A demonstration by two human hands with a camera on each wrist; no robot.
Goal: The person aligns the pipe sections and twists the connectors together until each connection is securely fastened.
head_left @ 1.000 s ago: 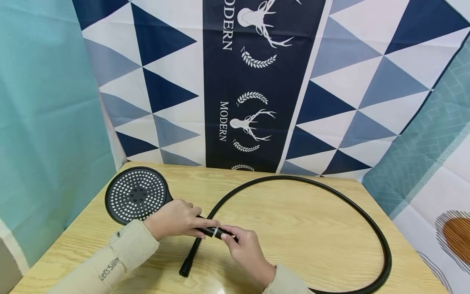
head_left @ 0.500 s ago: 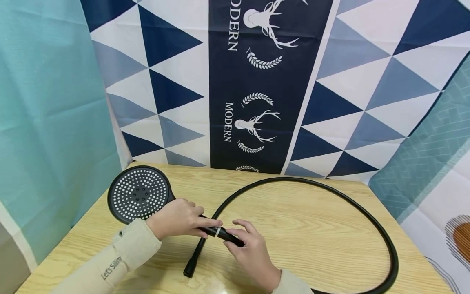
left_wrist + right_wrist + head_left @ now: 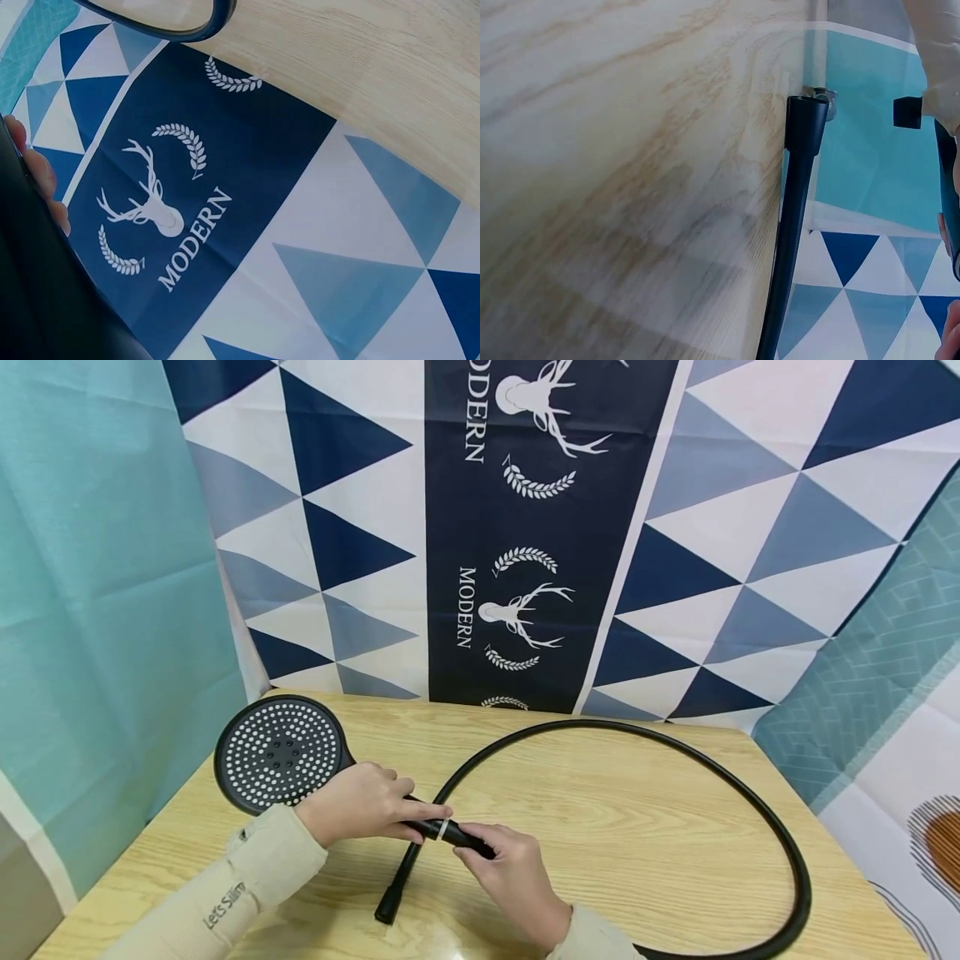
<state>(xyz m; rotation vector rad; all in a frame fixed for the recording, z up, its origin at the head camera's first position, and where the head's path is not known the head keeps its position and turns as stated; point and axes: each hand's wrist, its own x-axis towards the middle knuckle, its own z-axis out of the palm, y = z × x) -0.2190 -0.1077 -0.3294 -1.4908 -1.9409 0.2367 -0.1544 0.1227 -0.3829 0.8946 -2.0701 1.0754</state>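
Note:
A round black shower head [image 3: 279, 752] with pale nozzles is held at the left in the head view. My left hand [image 3: 367, 810] grips its handle, the index finger stretched along it toward a white ring [image 3: 444, 828]. Just past that ring, my right hand [image 3: 517, 872] pinches a black hose connector [image 3: 468, 841] between thumb and fingers, in line with the handle. The black hose [image 3: 780, 835] loops over the table; its other end [image 3: 388, 903] lies loose below the handle, also seen as a flared hose end [image 3: 806, 124] in the right wrist view. Part of the hose is hidden by the right arm.
Both arms reach over a light wooden table [image 3: 637, 827]. A patterned cloth [image 3: 517, 527] with triangles and deer heads hangs behind it. Teal cloth [image 3: 112, 610] closes off the left, and more patterned fabric [image 3: 885, 735] hangs at the right.
My right hand's fingers spread half a second ago and have now closed again on the connector. The left hand keeps its grip on the handle. The head view has shifted slightly.

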